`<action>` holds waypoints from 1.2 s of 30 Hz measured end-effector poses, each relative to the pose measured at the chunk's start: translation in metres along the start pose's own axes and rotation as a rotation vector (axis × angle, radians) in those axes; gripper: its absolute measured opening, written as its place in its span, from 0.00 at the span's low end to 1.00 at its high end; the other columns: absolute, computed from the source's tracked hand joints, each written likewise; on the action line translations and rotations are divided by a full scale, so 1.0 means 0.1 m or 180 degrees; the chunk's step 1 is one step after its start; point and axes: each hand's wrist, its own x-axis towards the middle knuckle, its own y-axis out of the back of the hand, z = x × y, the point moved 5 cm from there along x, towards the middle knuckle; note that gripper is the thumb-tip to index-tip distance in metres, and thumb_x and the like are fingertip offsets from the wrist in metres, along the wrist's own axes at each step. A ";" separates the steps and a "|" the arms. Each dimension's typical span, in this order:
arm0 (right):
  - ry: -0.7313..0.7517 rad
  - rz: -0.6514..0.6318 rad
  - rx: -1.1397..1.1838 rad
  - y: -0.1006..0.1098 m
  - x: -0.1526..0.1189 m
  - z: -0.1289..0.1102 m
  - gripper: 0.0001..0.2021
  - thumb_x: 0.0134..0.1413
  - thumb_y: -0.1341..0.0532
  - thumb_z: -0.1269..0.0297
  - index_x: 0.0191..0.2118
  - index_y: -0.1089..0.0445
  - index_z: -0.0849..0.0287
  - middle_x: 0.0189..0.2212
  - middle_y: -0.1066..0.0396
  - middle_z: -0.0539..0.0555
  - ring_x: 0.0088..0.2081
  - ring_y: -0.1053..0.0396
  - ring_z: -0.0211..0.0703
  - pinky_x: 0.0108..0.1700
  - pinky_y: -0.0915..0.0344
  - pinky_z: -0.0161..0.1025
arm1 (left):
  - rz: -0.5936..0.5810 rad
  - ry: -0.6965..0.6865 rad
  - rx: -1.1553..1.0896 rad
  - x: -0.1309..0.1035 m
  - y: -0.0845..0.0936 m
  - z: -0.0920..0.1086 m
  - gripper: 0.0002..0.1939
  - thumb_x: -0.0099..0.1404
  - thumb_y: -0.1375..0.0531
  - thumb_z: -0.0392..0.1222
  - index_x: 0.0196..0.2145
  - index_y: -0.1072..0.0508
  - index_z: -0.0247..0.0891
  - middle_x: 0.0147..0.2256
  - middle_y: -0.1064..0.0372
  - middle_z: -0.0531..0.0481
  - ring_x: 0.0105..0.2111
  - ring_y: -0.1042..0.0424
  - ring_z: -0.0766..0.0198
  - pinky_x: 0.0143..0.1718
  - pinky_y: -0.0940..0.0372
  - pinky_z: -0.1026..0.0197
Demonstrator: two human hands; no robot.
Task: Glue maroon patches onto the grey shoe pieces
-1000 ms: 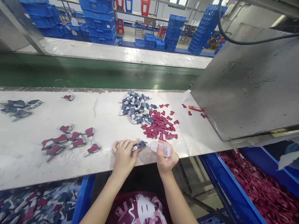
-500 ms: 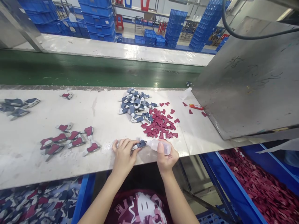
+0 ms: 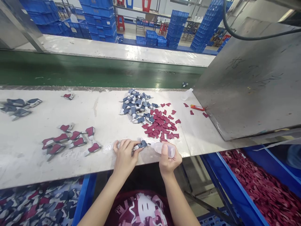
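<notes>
Between the thumb and fingers of my left hand (image 3: pixel 125 155) is a small dark-blue and white plastic part (image 3: pixel 142 144), held near the table's front edge. My right hand (image 3: pixel 169 159) grips a translucent squeeze bottle (image 3: pixel 166 150) lying nearly level. Its thin nozzle points left, just to the right of the blue part, with a small gap between them. Beyond my hands lie a pile of maroon pieces (image 3: pixel 160 124) and a pile of blue-and-white parts (image 3: pixel 135 105). To the left are several parts with maroon pieces on them (image 3: pixel 60 138).
A green conveyor belt (image 3: pixel 94 73) runs behind the white table (image 3: pixel 105 119), carrying one small part. A red cutter (image 3: pixel 197 107) lies near a metal panel (image 3: pixel 254 78) at right. Blue bins with parts stand below: maroon pieces right (image 3: pixel 249 197), mixed parts left (image 3: pixel 86 188).
My right hand has drawn the bottle slightly to the right, away from the blue part. The part on the conveyor has shifted left. My left hand stays in place.
</notes>
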 end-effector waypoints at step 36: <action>-0.0224 -0.0456 0.0133 -0.16 -0.05 -0.08 0.11 0.57 0.39 0.58 0.33 0.25 0.61 0.26 0.24 0.53 0.26 0.25 0.43 0.28 0.30 0.36 | -0.0132 0.0133 -0.0203 0.02 0.01 0.00 0.08 0.63 0.41 0.37 0.38 0.24 0.44 0.36 0.26 0.50 0.43 0.30 0.54 0.59 0.57 0.42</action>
